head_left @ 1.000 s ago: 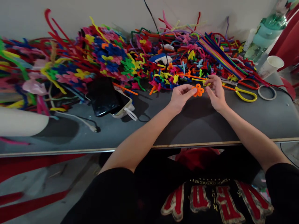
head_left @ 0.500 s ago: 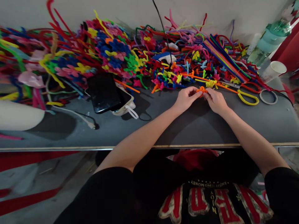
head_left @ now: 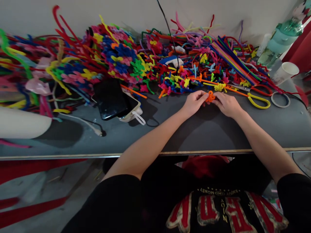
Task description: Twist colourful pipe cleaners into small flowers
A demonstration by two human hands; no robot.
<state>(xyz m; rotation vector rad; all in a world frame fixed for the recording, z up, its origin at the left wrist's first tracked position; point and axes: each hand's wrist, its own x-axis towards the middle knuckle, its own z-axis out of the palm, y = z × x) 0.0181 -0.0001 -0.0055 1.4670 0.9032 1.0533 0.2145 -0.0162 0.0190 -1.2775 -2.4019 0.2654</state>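
Observation:
Between my two hands is an orange pipe cleaner (head_left: 211,96), bent into small loops like a flower. My left hand (head_left: 195,103) pinches its left side with thumb and forefinger. On the other side, my right hand (head_left: 226,103) grips it with thumb and fingers pressed together. Both hands are just above the grey table, in front of a pile of pipe-cleaner flowers (head_left: 173,84). A pair of scissors (head_left: 259,103) with yellow and red handles lies to the right of my right hand. The fingertips hide part of the orange piece.
A black phone (head_left: 110,100) overlaps a second phone in a pale case (head_left: 131,111). Right of the scissors are a roll of tape (head_left: 280,100), a paper cup (head_left: 286,72) and a green bottle (head_left: 279,42). A bundle of straight pipe cleaners (head_left: 235,61) lies behind. A white cable (head_left: 85,121) crosses the left.
The orange pipe cleaner has turned between my fingers, so more of its loops show. My hands stay in nearly the same place, and the view has shifted slightly.

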